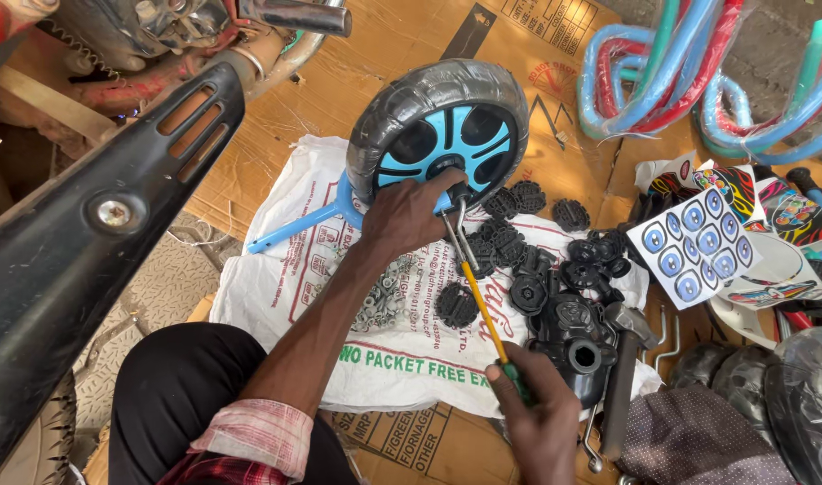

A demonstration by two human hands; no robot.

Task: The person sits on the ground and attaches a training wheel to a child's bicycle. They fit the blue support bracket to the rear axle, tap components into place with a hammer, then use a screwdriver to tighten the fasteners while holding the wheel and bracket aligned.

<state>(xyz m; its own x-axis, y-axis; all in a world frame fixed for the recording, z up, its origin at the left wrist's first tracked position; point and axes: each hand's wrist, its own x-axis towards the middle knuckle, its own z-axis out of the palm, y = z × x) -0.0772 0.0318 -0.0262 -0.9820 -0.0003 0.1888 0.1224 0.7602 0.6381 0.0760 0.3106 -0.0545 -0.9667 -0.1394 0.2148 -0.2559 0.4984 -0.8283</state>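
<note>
1. We are low to the ground outdoors, over flattened brown cardboard (402, 54) spread on the floor, with a white woven sack (339, 296) laid on top as the work surface.
2. To our left, a dark motorcycle exhaust (79, 242) slants across the view (its chrome and red frame parts sit above it).
3. On the sack stands a small wheel (442, 135), tilted, with a grey tyre and blue spokes, held in a blue fork (294, 226) that trails off to the left.
4. Our left hand (406, 216) is closed at the wheel's hub, its grip pressing there.
5. Our right hand (537, 418) has its grip wrapped around the green handle of a screwdriver (483, 301); the yellow shaft runs up to the hub.
6. Beside the shaft lie black plastic gears and caps (537, 260) in a loose heap, with a hammer (622, 377) just to their right.
7. Farther right are sheets of stickers (694, 242), and above them wrapped blue and red tubular frames (689, 72).
8. Small metal washers (388, 301) are scattered on the sack under our left forearm.
</note>
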